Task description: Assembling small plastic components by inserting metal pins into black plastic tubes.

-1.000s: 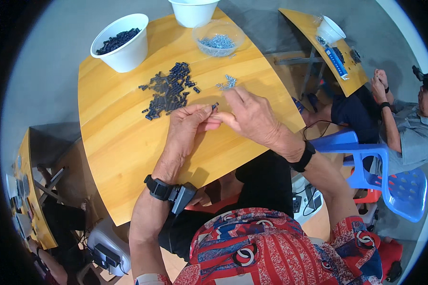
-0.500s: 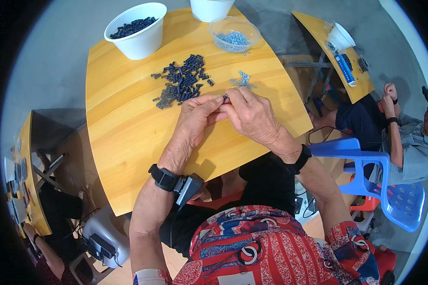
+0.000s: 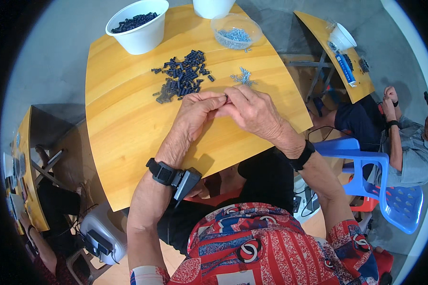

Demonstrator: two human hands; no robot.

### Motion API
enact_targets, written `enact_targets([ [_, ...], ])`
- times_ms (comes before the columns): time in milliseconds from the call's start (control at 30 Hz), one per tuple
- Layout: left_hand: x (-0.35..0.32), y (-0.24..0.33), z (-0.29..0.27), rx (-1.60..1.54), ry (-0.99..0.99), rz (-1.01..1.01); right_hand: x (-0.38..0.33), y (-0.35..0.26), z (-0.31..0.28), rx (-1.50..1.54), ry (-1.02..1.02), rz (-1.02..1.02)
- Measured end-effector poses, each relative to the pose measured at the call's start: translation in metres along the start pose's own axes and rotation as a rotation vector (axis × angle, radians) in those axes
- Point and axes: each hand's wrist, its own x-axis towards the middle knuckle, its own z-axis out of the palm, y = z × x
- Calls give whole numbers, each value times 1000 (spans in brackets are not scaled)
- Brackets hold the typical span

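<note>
My left hand (image 3: 197, 110) and my right hand (image 3: 252, 108) meet above the near half of the wooden table, fingertips pressed together. Between them they pinch a small dark piece, almost wholly covered by the fingers; whether a screw is in it too I cannot tell. Just beyond my left hand lies a loose pile of small black plastic pieces (image 3: 185, 71), with some greyish see-through ones at its near left edge. A little heap of silvery screws (image 3: 244, 76) lies beyond my right hand.
A white tub (image 3: 140, 40) of black pieces, a clear round bowl (image 3: 228, 43) of screws and another white tub (image 3: 213, 8) stand at the table's (image 3: 128, 137) far side. A blue plastic chair (image 3: 380, 185) is at the right. Other people sit at side tables.
My fingers have closed further over the dark piece, which showed more clearly before. Both hands stay in nearly the same place; the view has shifted slightly.
</note>
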Motion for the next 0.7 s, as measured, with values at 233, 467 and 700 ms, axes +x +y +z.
enact_targets([
  [233,0,4,-2,-79,-89,-18,-4,11,1,-59,-4,-36],
  [467,-1,9,0,95,-128,-59,-10,17,-2,-11,-39,-7],
  [700,-2,5,5,136,-92,-5,-10,17,2,11,-30,-66],
])
